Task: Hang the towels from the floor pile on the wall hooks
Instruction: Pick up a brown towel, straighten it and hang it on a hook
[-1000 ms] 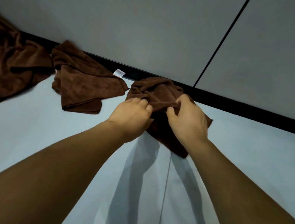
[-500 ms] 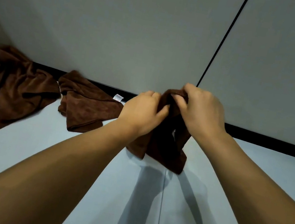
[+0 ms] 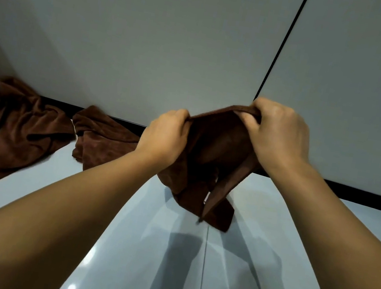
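A brown towel [image 3: 210, 155] hangs in the air in front of the wall, its lower folds dangling just above the floor. My left hand [image 3: 164, 137] grips its upper edge at the left. My right hand [image 3: 278, 131] grips the same edge further right and higher, so the edge is stretched between them. Two more brown towels lie crumpled on the floor against the wall: one [image 3: 101, 136] just left of my left hand and a larger one [image 3: 11, 128] at the far left. No wall hooks are in view.
A pale grey wall [image 3: 152, 35] fills the upper view, with a dark vertical seam [image 3: 283, 43] and a black skirting strip [image 3: 354, 193] along its foot. The glossy light floor [image 3: 187, 271] lies below my arms.
Both hands have lifted the towel off the floor and pulled apart, spreading its upper edge. The view has tilted up, so the floor towels sit lower and further left.
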